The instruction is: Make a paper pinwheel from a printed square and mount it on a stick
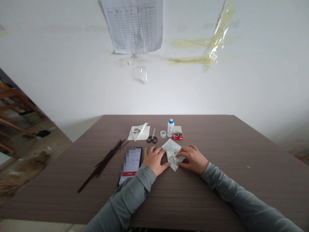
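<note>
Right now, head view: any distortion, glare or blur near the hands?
Head view: wide-angle stretch warps the wall sheet and slants the table edges; light is soft, with no hard glare on the tabletop; left hand and right hand look fairly sharp; part of the phone is pixelated.

Room to pass rightward from the right hand (193, 159) across the brown wood-grain tabletop (224, 193), as far as its edge. Leftward from the left hand (155, 160), blocked at once by a smartphone (131, 164), then a bundle of dark sticks (103, 162). Ahead, past the folded paper (172, 154), a row in the way: scissors (152, 138), small plastic cup (163, 134), white bottle (170, 127), red box (178, 136). Only a narrow gap between scissors and cup.
</note>
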Demonstrator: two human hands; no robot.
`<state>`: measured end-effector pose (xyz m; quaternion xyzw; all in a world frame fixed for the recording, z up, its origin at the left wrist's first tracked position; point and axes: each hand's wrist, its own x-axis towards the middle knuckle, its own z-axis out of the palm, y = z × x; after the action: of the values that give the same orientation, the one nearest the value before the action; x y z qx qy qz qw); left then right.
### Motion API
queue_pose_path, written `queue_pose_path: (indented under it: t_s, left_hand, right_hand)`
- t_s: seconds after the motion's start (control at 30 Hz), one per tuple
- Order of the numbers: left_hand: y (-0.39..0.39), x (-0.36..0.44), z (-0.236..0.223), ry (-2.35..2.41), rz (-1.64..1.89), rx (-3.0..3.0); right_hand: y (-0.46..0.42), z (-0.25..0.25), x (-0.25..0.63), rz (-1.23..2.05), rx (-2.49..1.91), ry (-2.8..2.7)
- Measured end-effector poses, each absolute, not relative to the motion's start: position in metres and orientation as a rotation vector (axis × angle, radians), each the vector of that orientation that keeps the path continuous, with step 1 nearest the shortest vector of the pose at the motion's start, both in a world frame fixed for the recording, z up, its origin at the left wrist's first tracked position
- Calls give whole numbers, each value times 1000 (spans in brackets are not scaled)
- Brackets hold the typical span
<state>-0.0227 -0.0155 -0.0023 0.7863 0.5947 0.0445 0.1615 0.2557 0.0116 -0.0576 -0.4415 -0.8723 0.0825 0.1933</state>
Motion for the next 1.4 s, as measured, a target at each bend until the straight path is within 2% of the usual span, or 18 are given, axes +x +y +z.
queue_pose_path:
  t_s: [0.4, 0.9, 1.4]
  left_hand:
    - [-15, -24, -3, 1686, 145, 2254]
    - [-18, -21, -1, 1701, 151, 2235]
    - [-24, -6, -6, 1708, 225, 2225]
  right_hand:
    - [13, -71, 255, 203, -1262, -2348]
    - [13, -65, 259, 346, -1253, -2327]
    - [18, -88, 244, 266, -1417, -2110]
